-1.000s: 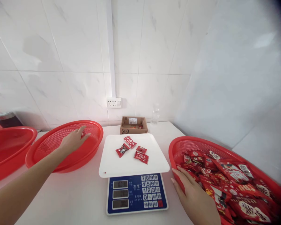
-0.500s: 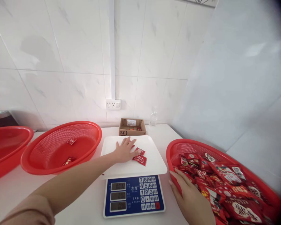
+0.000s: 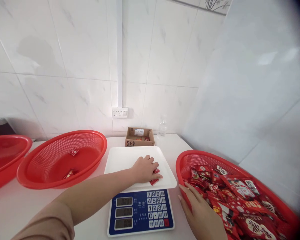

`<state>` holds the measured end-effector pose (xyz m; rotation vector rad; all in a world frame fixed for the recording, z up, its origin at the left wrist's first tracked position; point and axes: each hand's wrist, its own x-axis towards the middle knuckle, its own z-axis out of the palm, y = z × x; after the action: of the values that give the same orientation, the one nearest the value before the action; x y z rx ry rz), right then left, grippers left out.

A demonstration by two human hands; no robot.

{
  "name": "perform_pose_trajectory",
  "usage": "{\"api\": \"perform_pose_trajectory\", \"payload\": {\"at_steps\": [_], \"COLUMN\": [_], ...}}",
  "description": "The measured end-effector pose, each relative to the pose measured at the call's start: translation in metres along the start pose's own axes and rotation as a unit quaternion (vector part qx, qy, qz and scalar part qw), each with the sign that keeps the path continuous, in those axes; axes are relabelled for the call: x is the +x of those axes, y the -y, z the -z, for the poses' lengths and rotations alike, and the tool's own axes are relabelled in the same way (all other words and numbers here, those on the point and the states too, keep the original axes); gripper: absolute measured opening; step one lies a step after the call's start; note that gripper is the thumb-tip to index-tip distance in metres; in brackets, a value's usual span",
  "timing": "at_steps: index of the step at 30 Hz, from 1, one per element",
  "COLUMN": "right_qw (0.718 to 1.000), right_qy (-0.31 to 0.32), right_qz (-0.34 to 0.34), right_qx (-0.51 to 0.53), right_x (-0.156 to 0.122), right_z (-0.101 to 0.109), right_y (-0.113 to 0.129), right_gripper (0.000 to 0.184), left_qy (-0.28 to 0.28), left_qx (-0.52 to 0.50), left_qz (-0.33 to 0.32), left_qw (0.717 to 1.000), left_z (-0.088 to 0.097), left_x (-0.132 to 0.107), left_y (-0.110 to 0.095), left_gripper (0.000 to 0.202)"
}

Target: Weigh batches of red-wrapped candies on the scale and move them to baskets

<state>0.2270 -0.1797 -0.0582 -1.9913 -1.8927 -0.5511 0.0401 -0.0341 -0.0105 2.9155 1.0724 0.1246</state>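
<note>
My left hand rests on the white pan of a digital scale, its fingers curled over small red candy packets. Part of the packets shows by the thumb; how many lie under the palm is hidden. The scale's blue panel with number keys and displays faces me. On the right, my right hand is closed over the near left rim of a red plastic basket. Inside that basket lie many red candy packets, some large and some small.
To the left stands another red basket with a couple of small packets in it, beside a further red basket. Behind the scale are a cardboard box and a clear plastic bottle. A wall socket is above.
My left hand has slid right and nearer to me across the pan, its spread fingers now curled over the packets. My right hand stays on the basket rim.
</note>
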Motion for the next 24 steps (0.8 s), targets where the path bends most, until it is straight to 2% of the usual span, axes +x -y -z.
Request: {"api": "perform_pose_trajectory", "payload": {"at_steps": [3,7,13,16,20,24], "right_qw": [1.0,1.0,1.0,1.0,1.0,1.0], "right_qy": [0.002,-0.002,-0.014,-0.014,-0.002,0.011], "right_qz": [-0.007,-0.003,0.001,0.006,-0.004,-0.014], "right_qx": [0.004,0.001,-0.007,-0.002,0.001,0.002], "right_x": [-0.001,-0.001,-0.002,-0.002,-0.003,-0.002], "right_z": [-0.001,-0.001,-0.004,-0.005,-0.004,-0.003], "right_y": [0.0,-0.001,-0.001,-0.002,-0.002,-0.001], "right_gripper": [0.037,0.037,0.035,0.036,0.035,0.035], "left_qy": [0.017,0.044,0.068,0.058,0.013,-0.041], "left_qx": [-0.002,-0.025,-0.075,-0.101,-0.124,-0.132], "left_qz": [-0.018,-0.005,0.023,0.04,0.106,0.199], "left_qw": [1.0,0.999,0.995,0.992,0.987,0.97], "left_z": [0.001,0.003,0.011,0.017,0.025,0.039], "left_x": [0.002,0.007,0.008,0.006,-0.002,-0.023], "left_y": [0.004,0.006,0.007,0.014,0.035,0.074], "left_gripper": [0.069,0.074,0.038,0.033,0.032,0.03]}}
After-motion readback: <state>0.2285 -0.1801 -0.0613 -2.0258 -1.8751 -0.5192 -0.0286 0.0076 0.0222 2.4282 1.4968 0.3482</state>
